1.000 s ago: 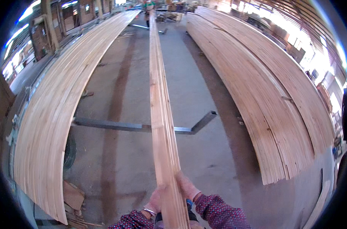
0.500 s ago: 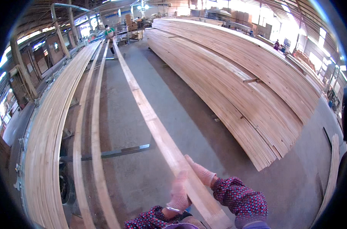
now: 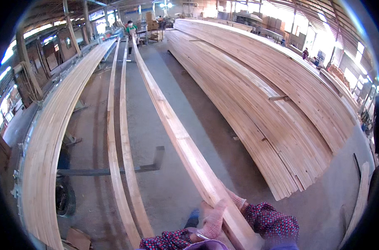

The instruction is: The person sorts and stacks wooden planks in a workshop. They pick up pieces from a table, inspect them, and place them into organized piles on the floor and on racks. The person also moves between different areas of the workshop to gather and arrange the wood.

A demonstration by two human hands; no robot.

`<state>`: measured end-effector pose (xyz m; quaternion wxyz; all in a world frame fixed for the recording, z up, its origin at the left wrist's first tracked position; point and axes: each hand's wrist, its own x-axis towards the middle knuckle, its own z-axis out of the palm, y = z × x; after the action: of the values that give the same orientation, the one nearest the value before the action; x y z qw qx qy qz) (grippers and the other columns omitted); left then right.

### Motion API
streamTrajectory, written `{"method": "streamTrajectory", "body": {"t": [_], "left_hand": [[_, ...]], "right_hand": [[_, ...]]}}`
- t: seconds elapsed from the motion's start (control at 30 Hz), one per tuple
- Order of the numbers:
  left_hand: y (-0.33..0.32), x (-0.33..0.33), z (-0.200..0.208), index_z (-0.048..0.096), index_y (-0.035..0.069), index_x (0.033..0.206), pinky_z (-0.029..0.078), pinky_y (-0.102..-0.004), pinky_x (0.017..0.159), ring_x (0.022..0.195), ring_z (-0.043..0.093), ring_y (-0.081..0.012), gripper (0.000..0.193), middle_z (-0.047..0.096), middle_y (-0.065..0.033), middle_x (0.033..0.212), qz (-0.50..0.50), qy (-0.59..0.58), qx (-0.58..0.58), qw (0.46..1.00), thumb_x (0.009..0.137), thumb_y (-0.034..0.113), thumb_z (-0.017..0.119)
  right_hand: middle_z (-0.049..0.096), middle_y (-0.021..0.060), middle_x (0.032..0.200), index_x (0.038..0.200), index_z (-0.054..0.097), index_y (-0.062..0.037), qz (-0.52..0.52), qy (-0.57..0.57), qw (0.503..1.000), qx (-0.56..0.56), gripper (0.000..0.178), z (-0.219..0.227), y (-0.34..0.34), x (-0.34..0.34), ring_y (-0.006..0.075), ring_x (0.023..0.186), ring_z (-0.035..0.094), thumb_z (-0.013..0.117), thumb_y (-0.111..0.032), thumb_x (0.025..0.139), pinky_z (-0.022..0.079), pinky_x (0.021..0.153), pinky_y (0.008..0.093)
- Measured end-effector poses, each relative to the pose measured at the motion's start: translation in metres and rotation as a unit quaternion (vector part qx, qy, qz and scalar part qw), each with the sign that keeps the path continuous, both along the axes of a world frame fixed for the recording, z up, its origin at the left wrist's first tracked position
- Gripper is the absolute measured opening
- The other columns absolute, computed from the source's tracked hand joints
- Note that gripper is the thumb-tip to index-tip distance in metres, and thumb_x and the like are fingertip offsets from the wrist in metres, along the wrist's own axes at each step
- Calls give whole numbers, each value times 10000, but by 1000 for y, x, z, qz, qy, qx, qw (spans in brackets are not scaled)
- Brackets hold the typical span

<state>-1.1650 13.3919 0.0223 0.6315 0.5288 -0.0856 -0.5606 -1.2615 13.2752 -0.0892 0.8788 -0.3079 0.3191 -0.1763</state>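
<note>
A very long wooden plank (image 3: 179,135) runs from my hands to a person (image 3: 131,28) in green at the far end, tilted so that two of its faces show. Both my hands wear pale pink knitted gloves. My left hand (image 3: 213,217) grips the plank's left side near its close end, thumb over the top. On the other side my right hand (image 3: 237,198) holds it from the right, its fingers mostly hidden behind the wood. Left of the plank lie two narrower-looking loose boards (image 3: 130,166), side by side across a dark metal support arm (image 3: 97,171).
A long layer of boards (image 3: 41,183) lies on a rack at the left, a dark wheel (image 3: 64,200) under it. Large stacks of boards (image 3: 239,108) fill the right. Another board (image 3: 358,204) lies at the far right. A brown cardboard piece (image 3: 78,238) is at lower left.
The held plank has rolled, showing a second face, and my hands have shifted with it to the lower right. The two loose boards lie closer together and farther from the left rack. The view has shifted slightly.
</note>
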Motion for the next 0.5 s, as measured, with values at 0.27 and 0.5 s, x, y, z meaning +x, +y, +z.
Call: {"method": "streamTrajectory", "body": {"t": [0.27, 0.5], "left_hand": [[-54, -42, 7, 434, 15, 1377, 450, -422, 1008, 1208, 521, -253, 550, 562, -176, 1258, -136, 6, -105, 985, 940, 322, 566], [-135, -74, 5, 430, 26, 1416, 416, -425, 1045, 1252, 497, -260, 598, 538, -166, 1338, -377, -28, -130, 917, 970, 418, 505]], "right_hand": [[585, 52, 1314, 1431, 442, -62, -73, 155, 984, 47, 567, 118, 2, -60, 133, 1108, 597, 478, -447, 1017, 506, 943, 298], [699, 113, 1071, 1270, 583, -26, -25, 80, 978, 189, 624, 116, -32, -184, 199, 881, 690, 373, -553, 1010, 567, 784, 322]]}}
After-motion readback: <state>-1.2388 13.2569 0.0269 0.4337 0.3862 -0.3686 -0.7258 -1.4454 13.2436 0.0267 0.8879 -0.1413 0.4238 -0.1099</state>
